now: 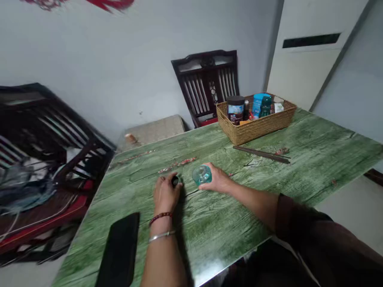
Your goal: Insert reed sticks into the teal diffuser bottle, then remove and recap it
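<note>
A clear, aqua-tinted round bottle (202,176) rests on the green wood-grain tabletop (227,215), cupped at three o'clock by the right hand (218,179). Just beside it at nine o'clock, a small black cap (175,181) sits partly hidden under the left hand's fingers (167,180).

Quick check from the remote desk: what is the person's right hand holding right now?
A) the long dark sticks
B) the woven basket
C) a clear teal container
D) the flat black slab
C. The right hand is closed around the clear teal container, just above the green table top.
</note>
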A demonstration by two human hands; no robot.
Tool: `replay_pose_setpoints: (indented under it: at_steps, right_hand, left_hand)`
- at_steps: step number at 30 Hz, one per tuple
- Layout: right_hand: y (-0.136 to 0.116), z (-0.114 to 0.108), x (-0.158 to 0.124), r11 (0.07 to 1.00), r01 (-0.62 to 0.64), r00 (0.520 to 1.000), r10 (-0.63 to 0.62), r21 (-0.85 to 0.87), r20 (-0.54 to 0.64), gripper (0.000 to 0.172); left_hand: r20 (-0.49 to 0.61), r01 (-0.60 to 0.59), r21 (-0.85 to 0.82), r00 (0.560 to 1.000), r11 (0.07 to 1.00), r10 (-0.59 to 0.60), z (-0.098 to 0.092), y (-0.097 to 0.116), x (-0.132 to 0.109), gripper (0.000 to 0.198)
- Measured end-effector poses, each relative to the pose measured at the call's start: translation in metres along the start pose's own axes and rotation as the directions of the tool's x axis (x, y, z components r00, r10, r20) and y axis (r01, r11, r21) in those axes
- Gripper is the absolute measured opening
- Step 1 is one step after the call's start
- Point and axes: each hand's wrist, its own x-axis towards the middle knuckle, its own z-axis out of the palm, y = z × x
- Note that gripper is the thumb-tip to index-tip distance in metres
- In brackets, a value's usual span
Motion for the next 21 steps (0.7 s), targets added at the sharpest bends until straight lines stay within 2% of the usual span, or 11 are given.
replay_pose_setpoints:
  at_steps: [3,5,6,8,9,12,13,15,17,19,21]
  right_hand:
    - [0.001,0.0,0.001,1.0,0.0,1.0,0.0,-0.006,-0.01,0.085]
    - [0.002,0.0,0.001,1.0,0.014,1.0,-0.015,-0.003,-0.016,0.084]
    - [0.002,0.0,0.001,1.0,0.025,0.999,-0.025,0.0,-0.02,0.083]
    - [0.003,0.0,0.002,0.999,0.042,0.999,-0.041,0.012,-0.027,0.084]
    - [0.003,-0.001,0.002,0.999,0.049,0.998,-0.048,0.023,-0.029,0.086]
    - [0.0,-0.004,0.001,0.995,0.082,0.997,-0.082,0.055,-0.008,0.104]
    - [-0.001,-0.007,0.0,0.994,0.099,0.995,-0.099,0.052,0.003,0.109]
    - [-0.004,-0.017,-0.003,0.99,0.139,0.99,-0.139,0.002,0.018,0.109]
    - [-0.004,-0.036,-0.01,0.977,0.185,0.983,-0.185,-0.111,0.004,0.092]
    - [0.003,-0.062,-0.019,0.941,0.207,0.973,-0.226,-0.269,-0.04,0.064]
    - [0.017,-0.094,-0.029,0.885,0.159,0.964,-0.235,-0.437,-0.124,0.038]
  left_hand:
    - [0.021,0.058,0.07,0.998,0.996,-0.06,-0.002,-0.003,-0.004,0.05]
    - [-0.04,0.075,0.029,0.996,0.997,-0.074,-0.004,0.0,-0.006,0.053]
    - [-0.093,0.068,-0.027,0.993,0.997,-0.071,-0.004,0.004,-0.006,0.055]
    - [-0.183,-0.02,-0.266,0.983,0.964,-0.031,-0.004,0.015,-0.006,0.057]
    - [-0.198,-0.092,-0.426,0.98,0.9,0.006,-0.003,0.021,-0.006,0.059]
    - [-0.144,-0.224,-0.785,0.973,0.578,0.182,0.006,0.044,-0.007,0.074]
    - [-0.117,-0.224,-0.827,0.966,0.516,0.232,0.01,0.05,-0.008,0.08]
    - [-0.077,-0.216,-0.837,0.956,0.503,0.283,0.015,0.06,-0.011,0.088]
    - [-0.059,-0.213,-0.815,0.955,0.538,0.289,0.019,0.064,-0.012,0.091]
    - [-0.034,-0.192,-0.802,0.96,0.566,0.277,0.02,0.066,-0.012,0.091]
    - [-0.005,-0.166,-0.789,0.965,0.591,0.264,0.022,0.067,-0.011,0.091]
